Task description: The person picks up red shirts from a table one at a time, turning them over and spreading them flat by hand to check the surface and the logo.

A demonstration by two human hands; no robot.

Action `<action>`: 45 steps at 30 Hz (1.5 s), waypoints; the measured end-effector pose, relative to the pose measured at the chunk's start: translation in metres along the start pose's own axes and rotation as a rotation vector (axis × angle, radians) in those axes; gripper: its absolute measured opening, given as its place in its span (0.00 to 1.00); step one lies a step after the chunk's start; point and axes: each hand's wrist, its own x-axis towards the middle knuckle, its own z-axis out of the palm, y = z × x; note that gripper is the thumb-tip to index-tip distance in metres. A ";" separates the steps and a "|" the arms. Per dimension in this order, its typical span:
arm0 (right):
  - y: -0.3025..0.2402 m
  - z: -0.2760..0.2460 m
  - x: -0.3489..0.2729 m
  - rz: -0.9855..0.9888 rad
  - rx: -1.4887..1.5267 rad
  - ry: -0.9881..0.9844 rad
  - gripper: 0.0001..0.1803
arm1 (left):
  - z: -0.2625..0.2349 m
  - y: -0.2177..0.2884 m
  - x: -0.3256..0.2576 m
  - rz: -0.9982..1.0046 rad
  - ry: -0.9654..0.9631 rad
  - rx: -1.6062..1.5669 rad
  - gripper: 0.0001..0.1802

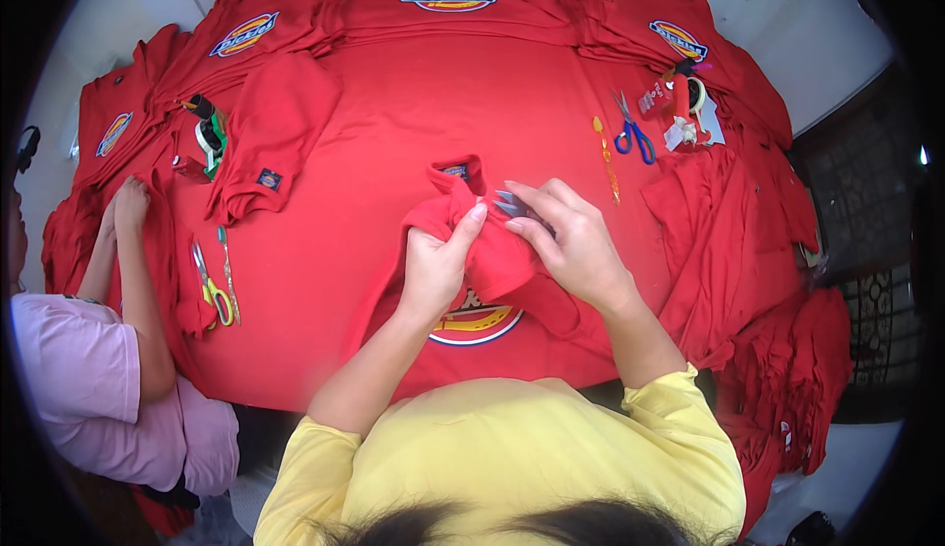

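Observation:
A red T-shirt is bunched up in front of me, its collar and neck label facing away and part of a printed round logo showing beneath. My left hand pinches a fold of its cloth between thumb and fingers. In my right hand is a pair of thread snips, grey blades pointing left toward the cloth by my left thumb. The snips' handles are mostly hidden by my fingers. Whether the blades touch any thread is too small to tell.
Blue-handled scissors and an orange-yellow strip lie to the right, near a tape roll. Yellow-handled scissors lie left. Stacks of red shirts line the far edge. A co-worker's hand handles red cloth at far left.

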 end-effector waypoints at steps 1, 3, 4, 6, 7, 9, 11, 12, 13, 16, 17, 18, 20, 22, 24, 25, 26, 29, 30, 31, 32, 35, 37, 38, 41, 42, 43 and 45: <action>-0.003 0.002 0.000 -0.025 -0.053 0.002 0.19 | -0.005 -0.005 0.000 -0.002 -0.009 0.017 0.06; -0.006 0.003 -0.001 -0.028 -0.117 -0.006 0.19 | -0.008 -0.004 -0.002 -0.010 -0.016 0.019 0.06; -0.006 0.003 -0.002 -0.028 -0.150 -0.012 0.19 | -0.007 -0.003 -0.003 -0.018 -0.005 0.004 0.06; -0.007 0.006 -0.003 -0.029 -0.153 -0.017 0.19 | -0.005 -0.001 -0.004 -0.036 0.012 -0.021 0.07; -0.008 0.006 -0.004 -0.027 -0.155 -0.016 0.18 | -0.006 -0.001 -0.005 -0.033 0.006 -0.025 0.08; -0.007 0.009 -0.005 -0.030 -0.145 -0.012 0.18 | -0.008 -0.004 -0.005 -0.030 -0.009 -0.031 0.08; -0.007 0.009 -0.006 -0.021 -0.124 -0.006 0.18 | -0.004 -0.001 -0.006 -0.024 0.025 -0.009 0.08; -0.006 0.009 -0.006 -0.013 -0.107 -0.004 0.18 | -0.002 0.000 -0.007 -0.020 0.042 0.003 0.08; -0.006 0.009 -0.006 -0.006 -0.091 -0.001 0.18 | -0.001 0.001 -0.007 -0.018 0.038 -0.004 0.08; -0.005 0.010 -0.006 0.007 -0.084 0.013 0.17 | 0.000 0.001 -0.006 -0.022 0.029 -0.014 0.08; -0.004 0.010 -0.006 0.012 -0.090 0.023 0.17 | 0.000 0.001 -0.006 -0.028 0.027 -0.008 0.08; -0.004 0.011 -0.006 0.014 -0.095 0.032 0.17 | -0.001 0.000 -0.006 -0.033 0.028 -0.002 0.08; -0.004 0.012 -0.006 0.018 -0.102 0.044 0.17 | -0.006 -0.003 -0.006 -0.046 0.000 0.007 0.05; -0.004 0.013 -0.006 0.024 -0.109 0.045 0.17 | -0.008 -0.006 -0.006 -0.051 -0.012 0.005 0.06; -0.003 0.014 -0.006 0.024 -0.106 0.042 0.17 | -0.006 -0.008 -0.005 -0.041 -0.011 -0.004 0.06; -0.002 0.014 -0.006 0.024 -0.105 0.041 0.17 | -0.007 -0.009 -0.005 -0.041 -0.016 -0.007 0.06; -0.002 0.014 -0.007 0.015 -0.113 0.042 0.17 | -0.008 -0.010 -0.005 -0.041 -0.021 -0.010 0.06; 0.001 0.015 -0.005 -0.003 -0.126 0.050 0.17 | -0.008 -0.007 -0.006 -0.047 -0.011 -0.013 0.06; 0.003 0.016 -0.004 -0.003 -0.122 0.059 0.17 | -0.007 -0.006 -0.006 -0.051 -0.004 -0.012 0.05; 0.005 0.018 -0.004 -0.002 -0.118 0.067 0.17 | -0.010 -0.008 -0.005 -0.049 -0.012 -0.011 0.06; 0.008 0.020 -0.003 0.030 -0.059 0.096 0.17 | -0.013 -0.011 -0.004 -0.047 -0.019 -0.009 0.06; 0.018 0.031 0.006 0.141 0.132 0.034 0.16 | -0.017 -0.010 0.003 -0.040 0.003 0.052 0.07; 0.027 0.033 0.017 0.246 0.267 -0.194 0.14 | -0.024 -0.002 0.020 -0.049 -0.087 0.216 0.14; 0.046 0.030 0.034 0.332 0.395 -0.257 0.11 | -0.034 0.010 0.037 -0.090 -0.172 0.377 0.18; 0.104 0.014 0.106 0.404 0.124 0.059 0.16 | -0.116 0.033 0.113 -0.369 -0.185 0.209 0.25; 0.142 0.006 0.123 0.454 0.139 0.043 0.16 | -0.132 0.033 0.134 -0.429 -0.174 -0.051 0.28; 0.166 0.005 0.133 0.478 0.032 -0.025 0.16 | -0.144 0.026 0.140 -0.462 -0.152 -0.079 0.29; 0.177 0.018 0.137 0.419 0.177 -0.162 0.14 | -0.166 0.021 0.147 -0.503 -0.098 -0.133 0.32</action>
